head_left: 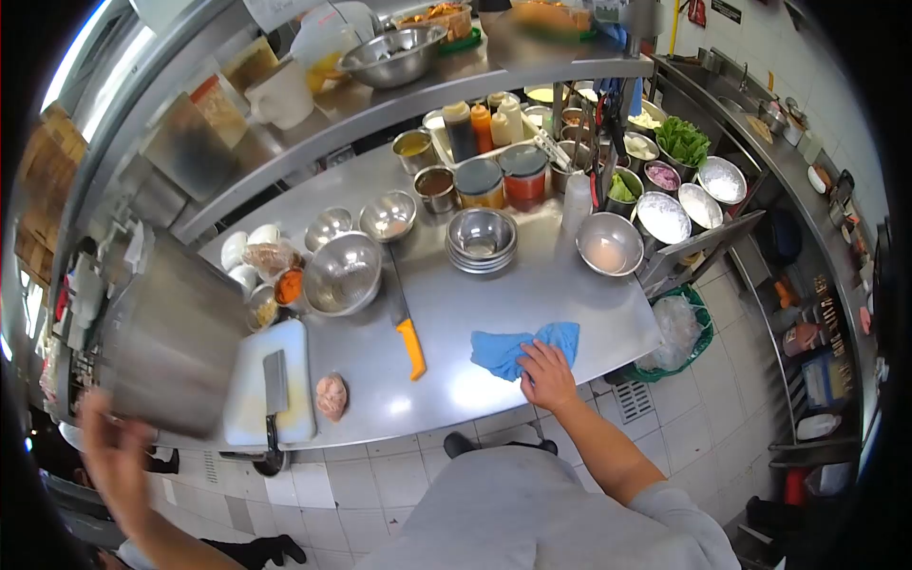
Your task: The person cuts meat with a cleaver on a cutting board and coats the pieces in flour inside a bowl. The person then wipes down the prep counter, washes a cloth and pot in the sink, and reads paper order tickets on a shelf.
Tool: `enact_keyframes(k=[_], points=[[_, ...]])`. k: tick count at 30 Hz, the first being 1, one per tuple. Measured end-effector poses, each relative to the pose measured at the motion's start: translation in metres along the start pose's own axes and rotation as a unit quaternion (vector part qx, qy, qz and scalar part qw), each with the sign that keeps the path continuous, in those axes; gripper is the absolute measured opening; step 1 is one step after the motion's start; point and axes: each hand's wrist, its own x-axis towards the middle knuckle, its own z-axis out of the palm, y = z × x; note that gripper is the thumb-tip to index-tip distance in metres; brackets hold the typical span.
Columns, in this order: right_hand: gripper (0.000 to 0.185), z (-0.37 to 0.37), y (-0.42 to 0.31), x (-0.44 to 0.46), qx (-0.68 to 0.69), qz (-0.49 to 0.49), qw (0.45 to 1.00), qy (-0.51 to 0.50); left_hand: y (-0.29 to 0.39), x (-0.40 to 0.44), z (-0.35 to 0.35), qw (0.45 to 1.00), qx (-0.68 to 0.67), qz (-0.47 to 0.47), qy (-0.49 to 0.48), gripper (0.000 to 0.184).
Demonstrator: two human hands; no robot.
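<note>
At the near right edge of the steel surface (446, 313), the right hand (546, 375) lies over a blue cloth (503, 353). Its fingers are lightly spread across the fabric, the grip wide rather than closed. The cloth is crumpled, lying flat on the surface just left of the corner.

At far left, the left hand (114, 456) is blurred, beside the lower end of a large metal container (180, 332). The container is also blurred and stands tilted; whether the left grip is closed on it cannot be determined.

Items noted on the surface, left to right:

- A white board (249, 404) bears a cleaver (275, 380), its dark handle towards the near edge. The container covers part of the area beside the board.
- A piece of raw meat (332, 397) lies just right of the board, apart from it.
- A knife (410, 348) lies with its orange handle towards the near edge, between the meat and the cloth.
- A large bowl (342, 274) stands behind the meat, with a small bowl of orange contents (289, 286) at its left.
- A stack of bowls (482, 239) stands behind the cloth.
- A single bowl (609, 244) with pale contents stands near the right end.

Below the right end, a green bin (707, 334) holds clear plastic. Lettuce (682, 142) fills a container beyond.
</note>
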Motion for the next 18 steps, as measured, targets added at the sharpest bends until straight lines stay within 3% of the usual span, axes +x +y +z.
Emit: enact_keyframes(k=[1,3,4,5,7,8,10,12,15,17,18], points=[[0.031,-0.002,0.0,-0.002,-0.004,-0.002,1.0,0.006,0.005,-0.027,0.044,0.992,-0.097,0.006,-0.077,0.052],[0.028,-0.007,-0.001,0.0,-0.01,-0.011,1.0,-0.009,0.007,-0.092,0.129,0.969,-0.11,-0.203,-0.089,0.056],[0.027,-0.005,-0.005,0.006,-0.012,-0.015,1.0,-0.008,-0.005,-0.102,0.161,0.93,-0.156,-0.266,-0.201,0.047],[0.027,-0.003,-0.009,0.01,-0.007,-0.032,0.999,-0.016,-0.033,-0.133,0.2,0.969,-0.086,-0.137,-0.185,0.042],[0.025,-0.001,-0.01,0.021,0.038,0.029,0.998,-0.03,-0.024,-0.153,0.24,0.982,-0.029,-0.057,-0.175,0.037],[0.025,0.0,-0.008,0.041,0.035,0.017,0.999,-0.033,-0.03,-0.159,0.254,0.984,-0.033,-0.065,-0.166,0.037],[0.029,0.007,0.001,0.103,0.076,0.121,0.981,-0.129,-0.044,-0.176,0.281,0.978,0.011,-0.065,-0.197,0.035],[0.034,0.002,-0.01,0.175,0.063,0.042,0.997,0.027,-0.065,-0.191,0.312,0.983,0.012,-0.064,-0.173,0.034],[0.042,0.03,-0.005,0.235,0.006,0.015,0.995,0.099,-0.1,-0.207,0.361,0.993,0.015,-0.034,-0.112,0.036],[0.046,0.04,0.006,0.253,-0.103,0.032,0.993,-0.04,-0.099,-0.207,0.365,0.998,0.011,-0.013,-0.065,0.039],[0.04,0.01,-0.01,0.262,-0.13,0.1,0.96,-0.225,-0.09,-0.203,0.358,0.999,0.008,-0.024,-0.027,0.045]])
